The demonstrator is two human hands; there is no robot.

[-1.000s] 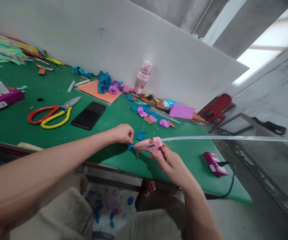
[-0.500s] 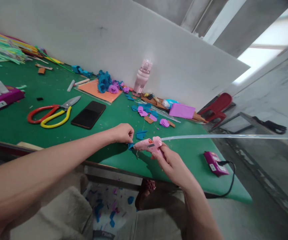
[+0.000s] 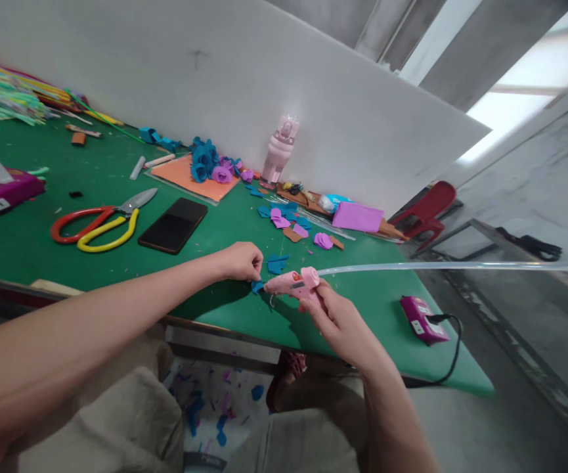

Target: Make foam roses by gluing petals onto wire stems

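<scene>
My right hand [image 3: 339,322] grips a pink glue gun [image 3: 291,283] over the near edge of the green table [image 3: 27,236]. A long clear glue stick [image 3: 441,266] sticks out of the gun's back toward the right. The gun's nozzle points left at a small blue foam piece [image 3: 257,286], which my left hand [image 3: 241,261] pinches against the table. More blue foam pieces [image 3: 277,264] lie just behind my hands.
Red-and-yellow scissors [image 3: 97,225] and a black phone [image 3: 173,225] lie to the left. Blue and purple foam flowers [image 3: 208,163] sit on an orange sheet, beside a pink bottle [image 3: 279,150]. A magenta power strip [image 3: 417,318] with a black cord rests at right.
Both hands stay in the same spot with the glue gun at the blue piece; only the camera view has shifted slightly.
</scene>
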